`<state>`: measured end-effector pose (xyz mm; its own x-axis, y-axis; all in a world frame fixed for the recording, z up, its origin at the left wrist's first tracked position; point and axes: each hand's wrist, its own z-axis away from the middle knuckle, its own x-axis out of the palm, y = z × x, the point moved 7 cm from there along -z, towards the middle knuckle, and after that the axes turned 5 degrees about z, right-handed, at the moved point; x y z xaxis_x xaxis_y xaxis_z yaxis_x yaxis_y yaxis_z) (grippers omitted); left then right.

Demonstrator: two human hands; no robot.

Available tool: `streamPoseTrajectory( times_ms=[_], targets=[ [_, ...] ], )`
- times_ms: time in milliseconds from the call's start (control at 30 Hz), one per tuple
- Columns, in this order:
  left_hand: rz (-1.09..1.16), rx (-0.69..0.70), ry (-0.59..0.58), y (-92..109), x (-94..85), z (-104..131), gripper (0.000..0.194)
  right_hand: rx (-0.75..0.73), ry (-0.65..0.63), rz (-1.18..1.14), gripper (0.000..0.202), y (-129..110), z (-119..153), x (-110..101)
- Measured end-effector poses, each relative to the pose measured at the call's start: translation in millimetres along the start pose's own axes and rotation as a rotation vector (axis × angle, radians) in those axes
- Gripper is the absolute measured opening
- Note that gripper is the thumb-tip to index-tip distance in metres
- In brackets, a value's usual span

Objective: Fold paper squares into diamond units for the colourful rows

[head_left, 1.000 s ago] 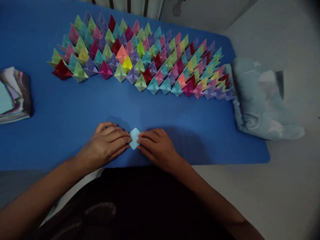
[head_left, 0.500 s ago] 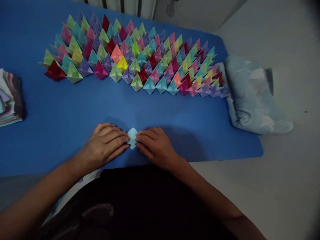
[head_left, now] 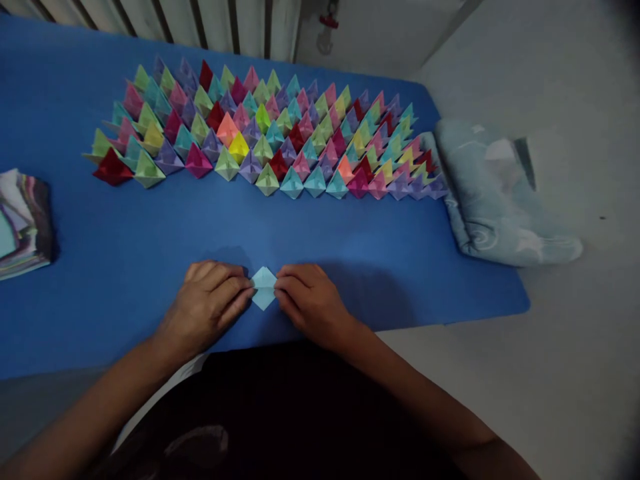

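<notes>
A small light-blue folded paper [head_left: 264, 289] lies diamond-shaped near the front edge of the blue table [head_left: 165, 233], a crease running across its middle. My left hand [head_left: 213, 300] pinches its left corner between thumb and fingers. The right corner is held the same way by my right hand [head_left: 307, 297]. Beyond the hands stand several rows of folded paper boats [head_left: 267, 180] in many colours, close together.
At the far left sits a stack of coloured paper [head_left: 25, 227]. A folded grey-blue cloth [head_left: 493, 200] with white patterns rests over the table's right end. White slats [head_left: 220, 27] run behind the table's back edge.
The view has tilted, so the boats and paper stack appear lower. Both hands have drawn slightly outward on the light-blue paper, and more of it shows between them.
</notes>
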<state>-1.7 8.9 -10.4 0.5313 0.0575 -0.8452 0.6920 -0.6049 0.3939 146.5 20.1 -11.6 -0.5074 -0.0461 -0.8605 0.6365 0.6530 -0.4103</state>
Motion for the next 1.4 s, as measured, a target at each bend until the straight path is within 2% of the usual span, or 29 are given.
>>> streamPoseTrajectory(
  times_ms=[333, 600, 833, 1067, 1400],
  targets=[
    [0.033, -0.258, 0.006, -11, 7.0, -2, 0.026, 0.16, 0.01, -0.065, 0.016, 6, -2, 4],
    [0.051, -0.251, 0.067, -10, 5.0, -2, 0.024, 0.244, 0.048, -0.111, 0.014, 10, -3, 4],
    [0.008, -0.252, 0.025, -10, 7.4, -5, 0.025, 0.236, 0.084, -0.08, 0.014, 9, -6, 3],
    [-0.028, -0.268, 0.047, -10, 7.1, -6, 0.023, 0.27, 0.031, -0.062, 0.01, 8, -10, 3],
    [-0.054, -0.26, 0.051, -21, 4.5, 3, 0.021, 0.281, -0.051, -0.189, 0.01, 15, -10, 4]
  ],
)
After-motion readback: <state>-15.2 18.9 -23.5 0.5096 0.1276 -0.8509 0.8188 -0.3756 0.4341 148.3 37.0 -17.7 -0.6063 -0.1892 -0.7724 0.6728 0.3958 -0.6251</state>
